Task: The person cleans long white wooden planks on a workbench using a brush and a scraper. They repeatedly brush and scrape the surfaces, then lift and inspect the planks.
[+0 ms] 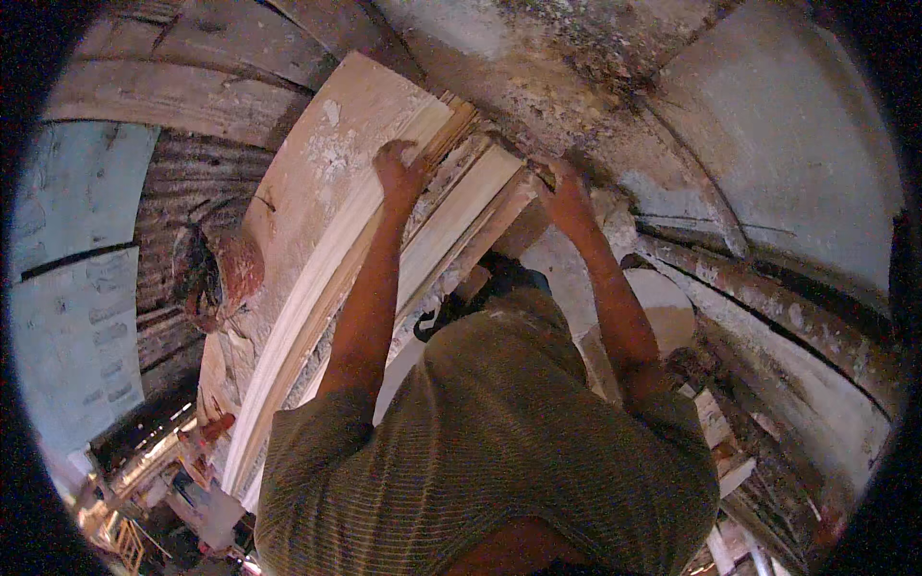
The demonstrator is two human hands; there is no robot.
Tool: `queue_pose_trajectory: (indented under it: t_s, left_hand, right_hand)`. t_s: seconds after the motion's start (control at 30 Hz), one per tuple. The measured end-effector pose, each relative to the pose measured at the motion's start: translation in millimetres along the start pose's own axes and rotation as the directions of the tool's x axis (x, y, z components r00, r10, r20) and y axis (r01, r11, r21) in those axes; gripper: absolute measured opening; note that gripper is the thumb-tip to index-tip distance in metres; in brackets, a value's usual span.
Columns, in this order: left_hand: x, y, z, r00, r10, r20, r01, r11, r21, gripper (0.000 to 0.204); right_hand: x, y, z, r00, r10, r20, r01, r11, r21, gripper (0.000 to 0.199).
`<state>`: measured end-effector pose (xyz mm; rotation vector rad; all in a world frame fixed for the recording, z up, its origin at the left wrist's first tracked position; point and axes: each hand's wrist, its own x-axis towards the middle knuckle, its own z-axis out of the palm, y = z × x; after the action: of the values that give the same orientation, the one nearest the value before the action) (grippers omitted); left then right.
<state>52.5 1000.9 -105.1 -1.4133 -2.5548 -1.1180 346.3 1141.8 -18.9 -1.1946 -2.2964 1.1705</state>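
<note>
A stack of long pale wooden planks [331,245] runs slantwise from the lower left up toward the middle. My left hand [401,175] is curled over the planks close to their far end, its fingers bent against the wood. Beside it, nearer my body, lies another light plank [468,204], apart from the first ones by a dark gap with shavings. My right hand [569,204] is at the right, just past this plank's far end. Its fingers are bent, and what they close on is dark and hard to make out.
Under the planks is a broad wooden bench top [322,125] strewn with pale shavings. A reddish-brown object [238,267] is at its left edge. Boarded and light-blue walls [82,192] stand left; a stained wall [768,125] and long beam [768,302] are right. Clutter fills the lower left.
</note>
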Motion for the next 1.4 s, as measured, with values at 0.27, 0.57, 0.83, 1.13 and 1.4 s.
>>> queue_pose_trajectory:
  t_s: [0.27,0.57,0.83,1.13,1.4]
  left_hand:
    - [-146.5,-49.8,-124.3,0.934,-0.318,-0.165,0.33,0.942,0.053,0.033]
    - [-241.1,-29.7,-172.4,0.65,-0.679,-0.341,0.66,0.727,-0.189,0.021]
    - [-310.6,-22.1,-198.8,0.522,-0.672,-0.525,0.672,0.703,-0.233,0.021]
    - [-413.0,23.6,-210.7,0.152,-0.78,-0.607,0.854,0.413,-0.316,0.016]
    - [-446.0,57.9,-199.5,-0.006,-0.845,-0.535,0.869,0.26,-0.42,0.014]
  right_hand:
    - [17.2,-11.4,2.1,0.84,-0.292,0.457,0.299,0.952,0.059,0.035]
    - [117.8,-16.7,3.6,0.665,-0.265,0.699,0.386,0.922,-0.017,0.033]
    - [267.0,-23.0,36.8,0.527,-0.089,0.845,0.33,0.938,-0.107,0.036]
    - [243.5,-108.4,106.9,0.3,-0.212,0.93,0.563,0.827,0.007,0.038]
    - [78.9,-142.6,258.2,0.185,-0.494,0.849,0.644,0.714,0.275,0.04]
